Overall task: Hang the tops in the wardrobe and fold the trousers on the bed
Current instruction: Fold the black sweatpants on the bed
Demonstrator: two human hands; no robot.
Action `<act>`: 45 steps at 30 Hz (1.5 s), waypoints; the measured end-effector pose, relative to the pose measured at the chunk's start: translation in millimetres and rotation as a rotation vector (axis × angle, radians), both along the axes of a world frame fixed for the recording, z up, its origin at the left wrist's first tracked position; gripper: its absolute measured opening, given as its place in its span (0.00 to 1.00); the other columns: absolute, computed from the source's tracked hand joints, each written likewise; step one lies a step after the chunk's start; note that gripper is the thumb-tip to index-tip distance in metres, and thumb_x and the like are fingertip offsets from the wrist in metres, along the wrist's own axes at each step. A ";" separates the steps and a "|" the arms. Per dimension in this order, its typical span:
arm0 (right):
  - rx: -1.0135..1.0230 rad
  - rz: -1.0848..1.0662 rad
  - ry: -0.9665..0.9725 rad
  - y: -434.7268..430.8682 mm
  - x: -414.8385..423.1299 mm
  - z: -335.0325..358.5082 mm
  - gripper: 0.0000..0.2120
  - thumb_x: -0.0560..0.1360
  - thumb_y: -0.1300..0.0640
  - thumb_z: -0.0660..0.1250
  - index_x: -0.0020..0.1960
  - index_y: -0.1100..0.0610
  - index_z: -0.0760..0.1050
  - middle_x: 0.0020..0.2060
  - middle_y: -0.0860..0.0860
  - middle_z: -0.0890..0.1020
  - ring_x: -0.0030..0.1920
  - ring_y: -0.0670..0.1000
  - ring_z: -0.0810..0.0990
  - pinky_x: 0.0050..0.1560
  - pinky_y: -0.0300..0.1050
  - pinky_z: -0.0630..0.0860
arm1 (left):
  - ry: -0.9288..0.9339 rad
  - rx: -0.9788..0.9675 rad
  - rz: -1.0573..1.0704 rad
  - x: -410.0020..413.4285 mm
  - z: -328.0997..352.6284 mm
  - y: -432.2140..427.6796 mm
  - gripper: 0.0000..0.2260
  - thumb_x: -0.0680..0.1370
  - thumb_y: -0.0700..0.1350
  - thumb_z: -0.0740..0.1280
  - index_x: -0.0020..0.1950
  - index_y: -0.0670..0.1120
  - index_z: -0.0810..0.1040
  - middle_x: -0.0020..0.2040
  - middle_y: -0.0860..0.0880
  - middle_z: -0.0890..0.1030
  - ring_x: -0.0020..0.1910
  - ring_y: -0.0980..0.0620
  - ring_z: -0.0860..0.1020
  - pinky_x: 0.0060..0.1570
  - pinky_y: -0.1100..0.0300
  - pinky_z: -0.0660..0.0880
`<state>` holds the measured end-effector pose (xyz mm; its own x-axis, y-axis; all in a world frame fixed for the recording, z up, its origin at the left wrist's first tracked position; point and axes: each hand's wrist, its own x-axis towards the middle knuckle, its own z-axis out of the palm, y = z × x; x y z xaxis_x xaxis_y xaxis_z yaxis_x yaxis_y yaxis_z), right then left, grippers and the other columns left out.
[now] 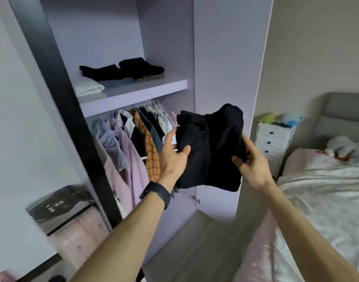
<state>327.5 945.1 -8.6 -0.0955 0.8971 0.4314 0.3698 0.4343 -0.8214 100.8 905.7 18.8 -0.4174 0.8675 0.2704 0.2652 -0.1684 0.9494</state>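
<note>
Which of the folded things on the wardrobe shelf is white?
The white folded piece at the front left of the shelf; the others beside and behind it are black or blue-grey.

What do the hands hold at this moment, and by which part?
One black garment, held up in front of the wardrobe: the left hand grips its left edge, and the right hand grips its right edge.

white drawer chest (pixel 273 142), plush toys (pixel 281 119)

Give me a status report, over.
Left hand, right hand both grip black garment, held before wardrobe. Hung tops crowd space below shelf.
</note>
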 end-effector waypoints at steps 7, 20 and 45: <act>0.116 0.023 -0.061 141.3 -45.7 55.2 0.40 0.76 0.63 0.67 0.74 0.28 0.58 0.62 0.51 0.78 0.58 0.55 0.78 0.64 0.58 0.76 | -0.025 0.093 0.114 -42.8 38.8 127.3 0.30 0.77 0.40 0.71 0.72 0.65 0.67 0.58 0.50 0.83 0.57 0.53 0.81 0.58 0.62 0.75; 0.185 0.299 0.099 454.8 -139.2 141.8 0.38 0.76 0.68 0.69 0.74 0.34 0.65 0.65 0.42 0.78 0.65 0.53 0.78 0.68 0.58 0.75 | 0.031 0.204 0.169 -131.0 141.4 362.6 0.29 0.77 0.40 0.74 0.72 0.61 0.69 0.52 0.52 0.83 0.47 0.58 0.84 0.52 0.60 0.81; -0.196 0.787 0.134 602.8 -477.2 323.3 0.30 0.78 0.69 0.66 0.72 0.43 0.69 0.56 0.53 0.81 0.51 0.55 0.83 0.33 0.47 0.82 | 0.037 -0.007 0.471 -454.9 310.3 419.7 0.22 0.80 0.41 0.69 0.74 0.49 0.68 0.57 0.45 0.80 0.50 0.46 0.80 0.40 0.53 0.78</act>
<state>-149.7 1548.0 314.6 -0.6867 0.6495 0.3264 -0.0898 0.3697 -0.9248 -354.1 1325.4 329.1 -0.7562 0.5878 0.2873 0.3444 -0.0156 0.9387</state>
